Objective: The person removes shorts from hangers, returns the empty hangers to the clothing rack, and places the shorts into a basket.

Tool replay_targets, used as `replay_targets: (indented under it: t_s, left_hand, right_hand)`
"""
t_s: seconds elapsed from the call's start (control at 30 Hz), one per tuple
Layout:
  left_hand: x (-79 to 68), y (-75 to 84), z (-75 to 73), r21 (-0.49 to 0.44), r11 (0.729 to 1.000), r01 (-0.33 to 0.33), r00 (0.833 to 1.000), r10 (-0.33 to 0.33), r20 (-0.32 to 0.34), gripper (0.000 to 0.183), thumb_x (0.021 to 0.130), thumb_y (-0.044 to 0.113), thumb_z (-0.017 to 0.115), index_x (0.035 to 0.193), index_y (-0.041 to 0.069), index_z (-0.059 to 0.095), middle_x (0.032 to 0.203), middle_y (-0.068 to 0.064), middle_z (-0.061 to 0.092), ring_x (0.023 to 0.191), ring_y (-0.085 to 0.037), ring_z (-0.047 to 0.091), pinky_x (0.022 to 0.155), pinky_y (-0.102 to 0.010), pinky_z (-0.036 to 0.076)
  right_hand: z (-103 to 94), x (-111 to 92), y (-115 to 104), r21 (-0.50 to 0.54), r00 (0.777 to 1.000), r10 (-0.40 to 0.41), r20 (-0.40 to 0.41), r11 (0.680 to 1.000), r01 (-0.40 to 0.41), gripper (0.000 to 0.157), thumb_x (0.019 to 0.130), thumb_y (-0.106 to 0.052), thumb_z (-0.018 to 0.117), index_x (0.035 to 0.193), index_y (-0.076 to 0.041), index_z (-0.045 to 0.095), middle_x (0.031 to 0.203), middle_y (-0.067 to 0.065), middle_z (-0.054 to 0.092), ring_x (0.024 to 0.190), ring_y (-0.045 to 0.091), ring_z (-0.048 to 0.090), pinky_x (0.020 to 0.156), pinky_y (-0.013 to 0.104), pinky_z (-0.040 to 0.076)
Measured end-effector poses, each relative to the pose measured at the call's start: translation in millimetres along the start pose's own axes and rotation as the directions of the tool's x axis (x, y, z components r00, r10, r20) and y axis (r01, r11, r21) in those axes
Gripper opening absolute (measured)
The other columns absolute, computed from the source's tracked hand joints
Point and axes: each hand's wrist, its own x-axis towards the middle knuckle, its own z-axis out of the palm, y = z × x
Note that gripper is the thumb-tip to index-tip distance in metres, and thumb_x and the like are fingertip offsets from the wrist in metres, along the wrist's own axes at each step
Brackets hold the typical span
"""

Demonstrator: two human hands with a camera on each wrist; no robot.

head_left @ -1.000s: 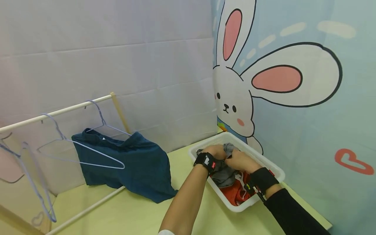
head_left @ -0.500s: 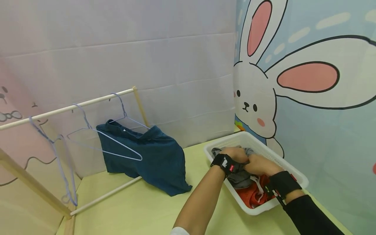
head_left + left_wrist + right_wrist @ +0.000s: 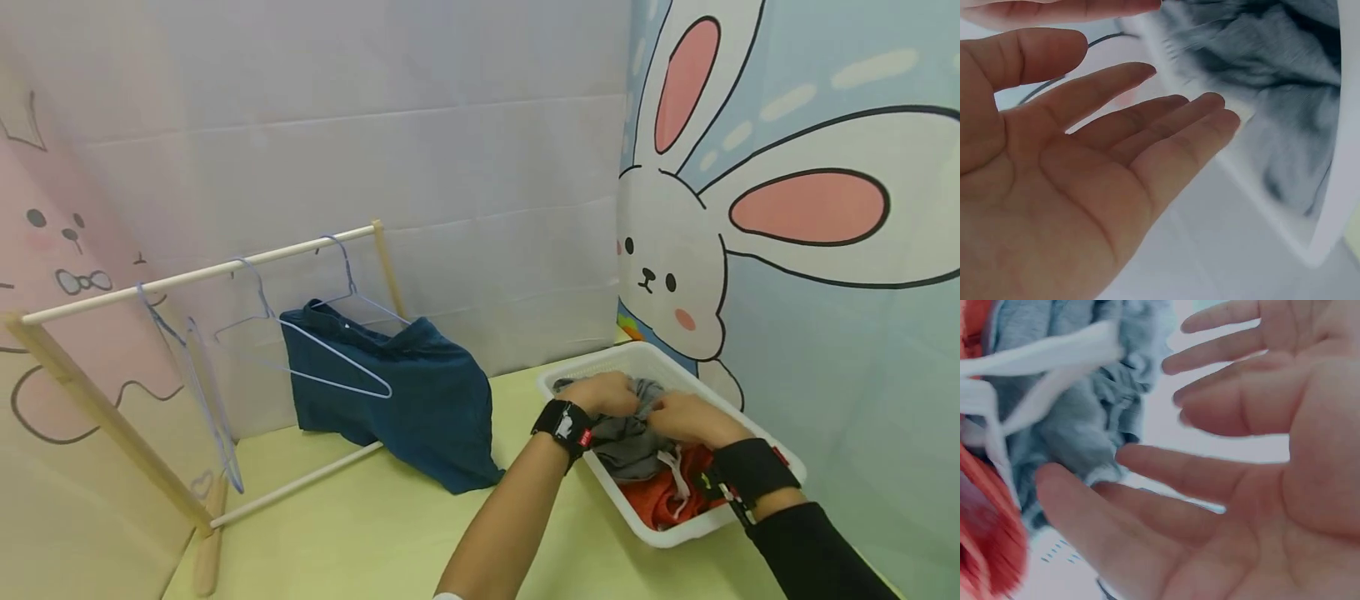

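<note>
Both arms reach fwd, L arm leaning right, R arm leaning left. L hand (image 3: 603, 393) is over the basket's (image 3: 696, 532) far left edge, palm bare, fingers nearly straight, thumb apart. R hand (image 3: 693, 417) is near it, fingers spread apart. Can't tell if they touch the grey cloth (image 3: 626, 458). It's bunched up in the basket's far half, so can't tell its long way. Red cloth (image 3: 651, 500) is by the near edge, w/ a white string (image 3: 680, 485) pointing that way. Basket's long sides run far L to near R.
</note>
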Motion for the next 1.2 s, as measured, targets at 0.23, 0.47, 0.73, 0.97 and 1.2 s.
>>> replay_targets:
  t_s: [0.23,0.47,0.73,0.97,1.2]
  left_hand:
    - [-75.8,-7.3,-21.7,-0.092,0.985,-0.144,0.945,0.109,-0.309,0.047,0.104,0.016,0.046,0.15,0.015,0.055,0.114,-0.005,0.071,0.058,-0.01,0.04,0.054,-0.025,0.037]
    - [-157.8,-23.2,-23.1,-0.195,0.973,-0.128,0.802,-0.014,-0.597,0.061,0.105,0.023,0.045,0.164,0.013,0.03,0.172,-0.013,0.016,0.157,-0.033,0.022,0.116,-0.049,0.038]
    - [-196.8,-53.8,0.2,-0.352,0.936,-0.023,0.633,-0.259,-0.73,0.081,0.103,0.031,0.058,0.165,0.004,0.015,0.171,-0.022,-0.005,0.158,-0.044,0.002,0.121,-0.065,0.02]
    - [-190.4,-79.6,13.9,-0.462,0.887,0.01,0.522,-0.399,-0.754,0.105,0.094,0.038,0.071,0.165,0.001,0.002,0.169,-0.02,-0.021,0.155,-0.045,-0.017,0.117,-0.076,0.001]
    - [-152.5,-118.4,31.3,-0.534,0.842,0.082,0.432,-0.512,-0.742,0.122,0.09,0.047,0.078,0.163,-0.001,-0.007,0.168,-0.023,-0.022,0.153,-0.053,-0.014,0.11,-0.083,0.003]
  right_hand:
    - [-27.8,-16,-36,-0.104,0.95,-0.069,-0.305,0.994,0.039,0.037,0.097,-0.014,0.044,0.112,0.011,0.067,0.086,0.026,0.066,0.054,0.017,0.04,0.052,0.033,0.033]
    - [-42.0,-15,-104,-0.038,0.891,-0.204,-0.406,0.978,0.207,0.076,0.101,-0.022,0.052,0.164,0.001,0.015,0.159,0.037,0.03,0.118,0.052,0.055,0.08,0.057,0.049]
    - [-19.5,5,-180,-0.017,0.886,-0.356,-0.299,0.93,0.368,0.088,0.101,-0.033,0.061,0.166,-0.007,0.008,0.17,0.024,0.016,0.153,0.047,0.022,0.117,0.068,0.024]
    - [6.8,56,-216,-0.083,0.878,-0.458,-0.142,0.889,0.45,0.099,0.1,-0.049,0.062,0.166,-0.005,0.002,0.172,0.02,0.008,0.157,0.043,0.011,0.121,0.067,0.017]
    - [41.1,111,-241,-0.041,0.878,-0.475,-0.061,0.88,0.474,0.096,0.102,-0.045,0.061,0.164,0.002,0.006,0.17,0.025,0.01,0.156,0.045,0.016,0.122,0.062,0.023]
